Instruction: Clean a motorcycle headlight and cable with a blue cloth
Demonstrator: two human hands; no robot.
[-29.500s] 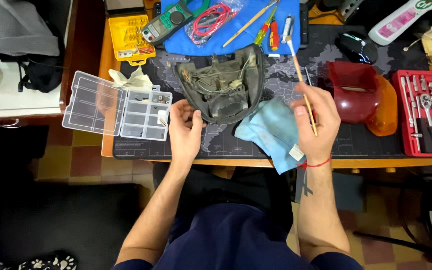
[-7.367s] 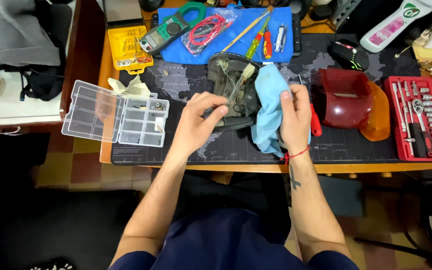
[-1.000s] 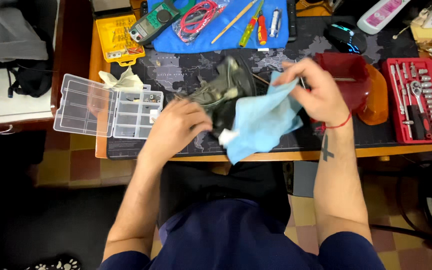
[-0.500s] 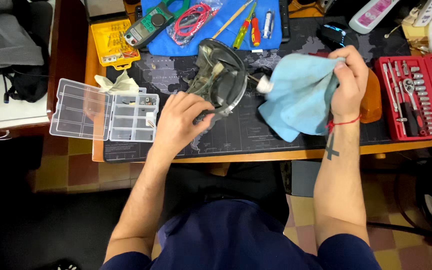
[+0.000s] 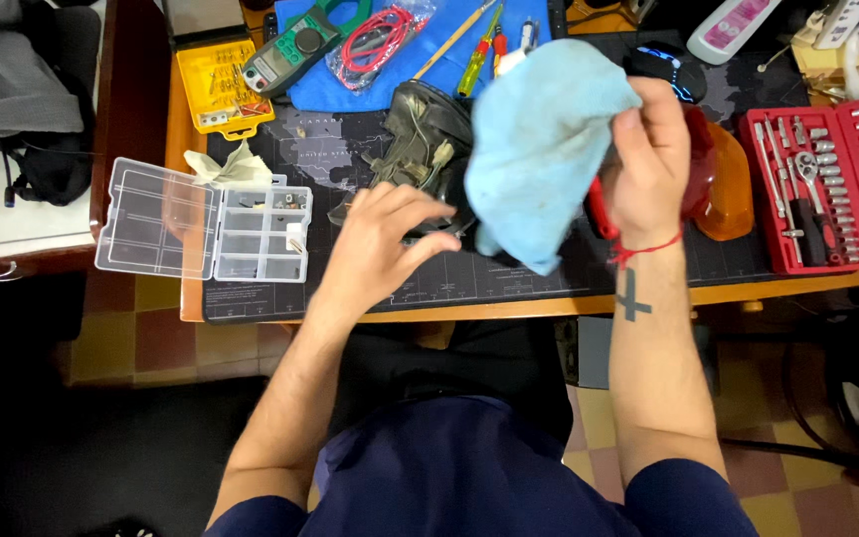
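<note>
- The surface (image 5: 549,288), a desk under a dark map-printed mat, carries everything; its near edge runs just above the person's lap.
- The light blue cloth (image 5: 539,139) has swung back over the middle of the surface since half a second ago, when it was held out toward the right side; it now hangs over the right part of the dark grimy mechanical part (image 5: 425,139), touching it.
- The dark part sits mid-surface, nearer the far edge. A moment ago it was tilted up in the left hand; now it lies lower, and the wiping looks set to resume.
- The right hand (image 5: 648,149) grips the cloth's upper right edge, its fingers (image 5: 633,129) pinched on the fabric.
- The left hand (image 5: 380,244) rests at the part's near side, fingers (image 5: 420,204) spread loosely, touching rather than clamping.
- A clear compartment box (image 5: 206,234) lies open at the left edge.
- A red socket set (image 5: 827,184) sits at the right edge.
</note>
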